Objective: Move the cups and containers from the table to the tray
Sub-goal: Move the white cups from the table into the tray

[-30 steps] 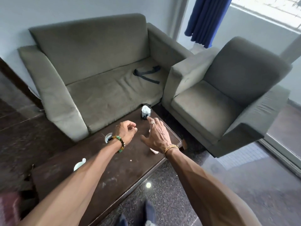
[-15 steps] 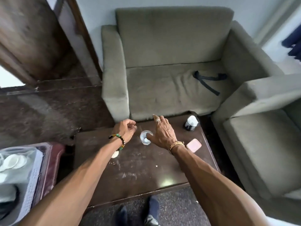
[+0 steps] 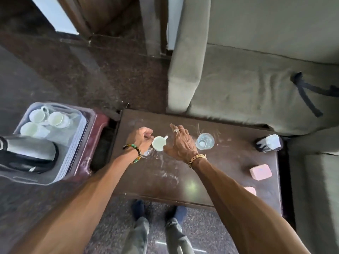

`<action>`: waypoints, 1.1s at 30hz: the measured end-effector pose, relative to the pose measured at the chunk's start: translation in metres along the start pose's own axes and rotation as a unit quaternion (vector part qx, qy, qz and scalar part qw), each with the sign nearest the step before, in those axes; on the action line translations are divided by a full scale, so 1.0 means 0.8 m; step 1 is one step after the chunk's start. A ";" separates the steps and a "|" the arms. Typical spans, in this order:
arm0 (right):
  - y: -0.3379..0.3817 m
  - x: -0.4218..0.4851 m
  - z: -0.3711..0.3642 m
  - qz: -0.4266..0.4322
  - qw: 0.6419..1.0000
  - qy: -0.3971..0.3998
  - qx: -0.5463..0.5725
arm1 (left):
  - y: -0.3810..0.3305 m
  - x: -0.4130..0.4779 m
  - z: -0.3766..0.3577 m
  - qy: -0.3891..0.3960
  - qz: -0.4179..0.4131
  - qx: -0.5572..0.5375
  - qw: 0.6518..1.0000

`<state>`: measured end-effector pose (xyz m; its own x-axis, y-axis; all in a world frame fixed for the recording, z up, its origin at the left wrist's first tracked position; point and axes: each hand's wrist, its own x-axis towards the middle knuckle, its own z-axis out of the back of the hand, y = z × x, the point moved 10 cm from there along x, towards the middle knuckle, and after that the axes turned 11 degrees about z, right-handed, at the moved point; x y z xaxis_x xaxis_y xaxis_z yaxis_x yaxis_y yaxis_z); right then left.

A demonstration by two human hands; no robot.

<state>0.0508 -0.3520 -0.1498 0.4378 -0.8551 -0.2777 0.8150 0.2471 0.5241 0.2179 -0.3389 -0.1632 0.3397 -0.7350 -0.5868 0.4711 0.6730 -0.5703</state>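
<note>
Left hand (image 3: 142,139) curled against the white cup (image 3: 159,143) mid-tabletop (image 3: 183,180); cannot tell if it grips. Right hand (image 3: 180,143) spread wide, just beside the cup. Cup probably light, rigid, breakable: take by handle or rim. Tray (image 3: 78,142) beyond, left.

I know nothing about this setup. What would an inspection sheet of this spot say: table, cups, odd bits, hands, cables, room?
Surface: dark wooden table, smeared with pale marks.
Job's things: white cup, clear glass and dark container with a white top stand on the table; tray on the left holds three white cups and a grey jug.
Clutter: two pink blocks on the table's right side.
Hands: left hand curled at the white cup's rim, grip unclear; right hand open beside the cup.
Cables: nothing seen.
Surroundings: grey sofa with a dark strap on its seat.
</note>
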 end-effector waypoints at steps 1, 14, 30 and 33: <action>0.000 0.004 -0.014 -0.001 1.000 0.011 0.001 | 0.013 0.007 -0.004 0.008 0.003 0.009 1.000; -0.054 0.083 -0.181 -0.009 0.991 0.125 -0.042 | 0.112 0.111 -0.091 0.042 0.012 0.142 0.989; -0.065 0.098 -0.192 -0.017 0.998 0.060 -0.023 | 0.139 0.126 -0.123 0.125 0.087 -0.011 0.988; -0.047 0.088 -0.160 -0.011 0.999 0.047 -0.026 | 0.116 0.107 -0.098 0.126 0.076 -0.003 0.989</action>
<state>0.0995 -0.3631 -0.2916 0.4518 -0.8145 -0.3639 0.8421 0.2546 0.4755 0.2268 -0.3328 -0.3115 0.1924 -0.5812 -0.7907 0.4253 0.7756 -0.4665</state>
